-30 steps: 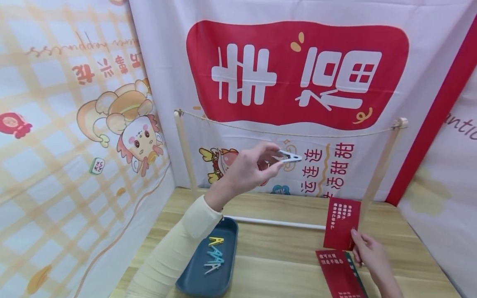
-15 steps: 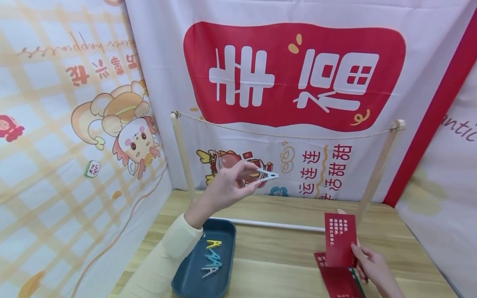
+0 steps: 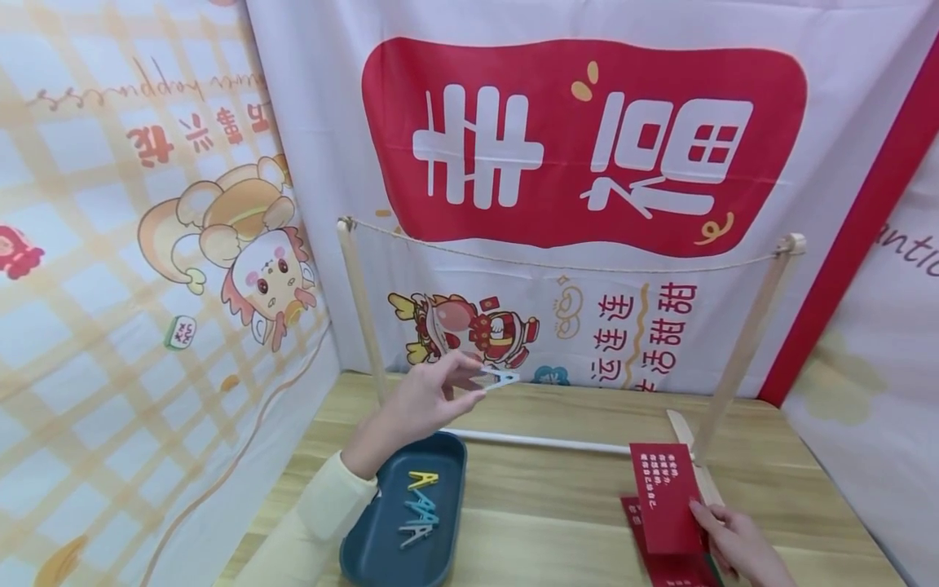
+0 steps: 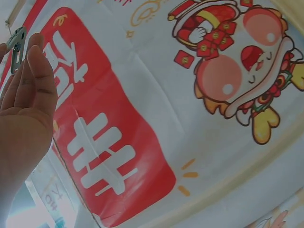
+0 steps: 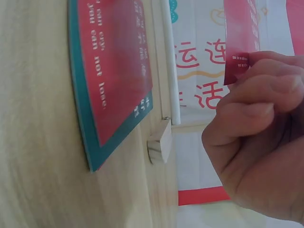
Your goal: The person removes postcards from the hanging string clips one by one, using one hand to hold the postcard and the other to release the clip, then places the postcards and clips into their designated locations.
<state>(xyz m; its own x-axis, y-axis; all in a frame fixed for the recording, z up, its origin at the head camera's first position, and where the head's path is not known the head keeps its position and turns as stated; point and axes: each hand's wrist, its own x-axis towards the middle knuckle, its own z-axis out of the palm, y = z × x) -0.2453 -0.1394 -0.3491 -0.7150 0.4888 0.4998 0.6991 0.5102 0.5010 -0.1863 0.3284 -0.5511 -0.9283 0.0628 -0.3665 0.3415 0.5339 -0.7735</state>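
Note:
My left hand pinches a pale clothespin between thumb and fingers, above the back end of a dark blue tray. The same clothespin shows at the upper left of the left wrist view. On the right, my right hand holds a red card with white writing by its lower right edge. Under it on the table lie more cards, a red one over a green one in the right wrist view. Several clothespins, yellow, blue and grey, lie in the tray.
A wooden frame stands behind, with a left post, a right post and a sagging string between their tops. A white rod runs low between the posts. Printed cloths hang at the back and left.
My left hand has moved down and to the left with the clothespin. The red card in my right hand has come lower, over the other cards, and now shows the right post's foot.

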